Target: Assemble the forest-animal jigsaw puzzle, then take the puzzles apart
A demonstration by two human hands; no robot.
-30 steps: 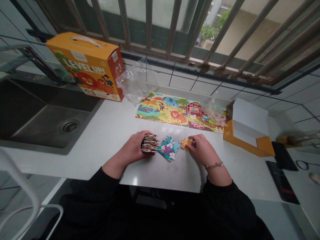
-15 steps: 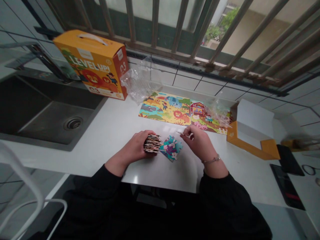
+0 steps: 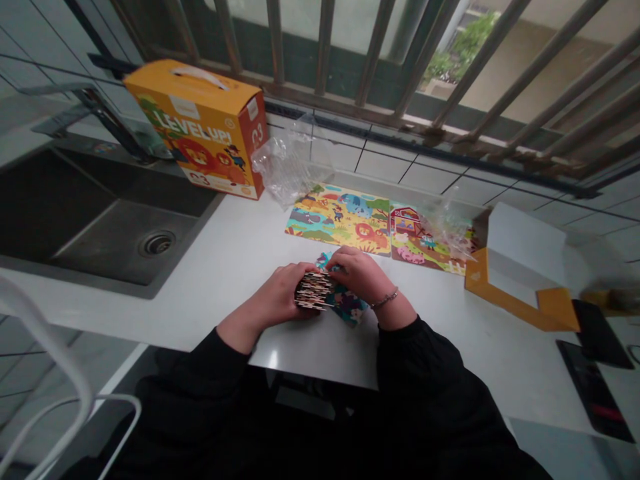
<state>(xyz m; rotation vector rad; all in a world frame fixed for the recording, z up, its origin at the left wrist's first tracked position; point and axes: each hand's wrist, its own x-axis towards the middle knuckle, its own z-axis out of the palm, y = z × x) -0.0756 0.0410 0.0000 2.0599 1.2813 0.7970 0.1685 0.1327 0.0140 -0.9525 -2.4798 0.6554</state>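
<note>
My left hand (image 3: 283, 293) is closed around a thick stack of puzzle pieces (image 3: 313, 292), held edge-up on the white counter (image 3: 240, 247). My right hand (image 3: 357, 270) lies over the top of that stack with curled fingers, covering part of a small teal joined patch of puzzle (image 3: 350, 307). Whether it still pinches a piece is hidden. Behind the hands lie two finished puzzle pictures, a zoo scene (image 3: 343, 223) and a farm scene (image 3: 425, 243).
An orange puzzle box (image 3: 200, 130) stands at the back left by a dark sink (image 3: 75, 220). Crumpled clear plastic bags (image 3: 287, 163) lie near it and on the farm scene. An open orange-and-white carton (image 3: 520, 267) and dark flat devices (image 3: 595, 373) sit at right.
My right hand lifted an orange piece from the counter, then moved left onto the stack in my left hand. The view shifted slightly right.
</note>
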